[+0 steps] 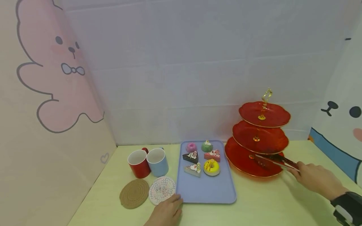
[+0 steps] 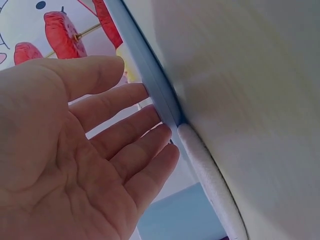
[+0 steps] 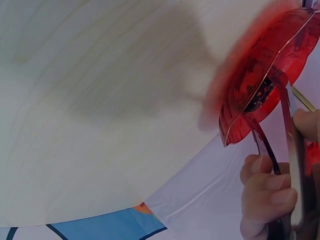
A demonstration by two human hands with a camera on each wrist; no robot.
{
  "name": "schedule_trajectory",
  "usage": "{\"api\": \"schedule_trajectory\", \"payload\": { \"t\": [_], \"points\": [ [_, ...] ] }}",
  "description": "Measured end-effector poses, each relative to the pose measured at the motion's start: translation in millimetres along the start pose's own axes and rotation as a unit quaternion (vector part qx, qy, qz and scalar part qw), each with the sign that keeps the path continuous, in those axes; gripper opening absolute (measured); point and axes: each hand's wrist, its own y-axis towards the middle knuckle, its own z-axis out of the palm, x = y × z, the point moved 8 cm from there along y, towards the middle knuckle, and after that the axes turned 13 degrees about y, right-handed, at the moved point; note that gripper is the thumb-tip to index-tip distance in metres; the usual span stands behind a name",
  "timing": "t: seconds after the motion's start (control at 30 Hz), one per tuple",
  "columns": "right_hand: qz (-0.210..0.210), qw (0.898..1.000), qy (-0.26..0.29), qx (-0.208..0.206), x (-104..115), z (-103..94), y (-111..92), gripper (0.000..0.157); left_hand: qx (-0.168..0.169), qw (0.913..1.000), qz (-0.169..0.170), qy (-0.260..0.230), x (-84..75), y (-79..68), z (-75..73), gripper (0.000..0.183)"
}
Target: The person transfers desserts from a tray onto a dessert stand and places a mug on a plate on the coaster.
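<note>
Tongs (image 3: 296, 165) are gripped by the right hand (image 1: 318, 180) at the red bottom plate (image 1: 240, 159).
A dark piece (image 3: 261, 97), apparently between their tips, could be dropped if the squeeze is loosened; the middle plate (image 1: 245, 134) could be knocked if the tongs are raised too soon. The blue tray (image 1: 206, 190) is touched at its corner by the left hand (image 1: 167, 210), fingers loosely extended.

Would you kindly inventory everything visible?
mugs: two, red, blue, left
coasters: two, brown, white, left
tray: one, blue, centre
doughnuts: two, pink, yellow, on tray
cake slices: three, dark, pink, white, on tray
cake: one, green, on tray
tiered stand: one, red, right
tongs: one, silvery, at stand
speckled item: one, dark, at tongs
table: one, yellowish, beneath
backdrop: one, whitish, behind
band: one, dark, right wrist
left hand: one, by tray
right hand: one, on tongs
</note>
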Motion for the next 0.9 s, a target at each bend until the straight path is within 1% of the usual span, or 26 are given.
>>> {"api": "schedule_trajectory", "payload": {
  "t": [0.2, 0.37, 0.5, 0.67, 0.73, 0.83, 0.87, 0.9],
  "points": [
    [0.005, 1.0, -0.002, -0.003, -1.5, -0.7, -0.9, 0.034, -0.014, 0.9998, 0.013, 0.008, -3.0, -1.0, -2.3, 0.033],
    [0.0, 1.0, 0.004, -0.004, 0.4, -2.3, -2.2, 0.035, -0.024, 0.9995, 0.014, 0.012, -2.9, -2.7, -4.1, 0.032],
    [-0.004, 1.0, 0.012, -0.001, 2.3, -2.2, -4.3, 0.041, -0.028, 0.9995, 0.013, 0.011, -2.7, -3.1, -5.3, 0.032],
    [-0.002, 1.0, 0.009, 0.01, 2.4, -1.1, -7.3, 0.047, -0.021, 0.9997, 0.008, 0.006, -2.1, -3.1, -4.2, 0.033],
    [-0.002, 1.0, 0.002, 0.01, 2.3, -1.8, -8.9, 0.048, -0.024, 0.9996, 0.008, 0.006, -2.1, -3.4, -4.6, 0.032],
    [-0.003, 1.0, -0.004, 0.007, 1.0, -4.0, -12.0, 0.057, -0.031, 0.9994, 0.01, 0.008, -2.5, -3.5, -5.6, 0.032],
    [0.0, 1.0, -0.003, 0.004, 0.6, -5.6, -13.4, 0.056, -0.033, 0.9993, 0.012, 0.009, -2.7, -3.6, -6.0, 0.032],
    [0.004, 1.0, -0.001, 0.005, 0.0, -7.2, -14.8, 0.058, -0.036, 0.9992, 0.013, 0.01, -3.0, -3.8, -6.6, 0.032]
  ]
}}
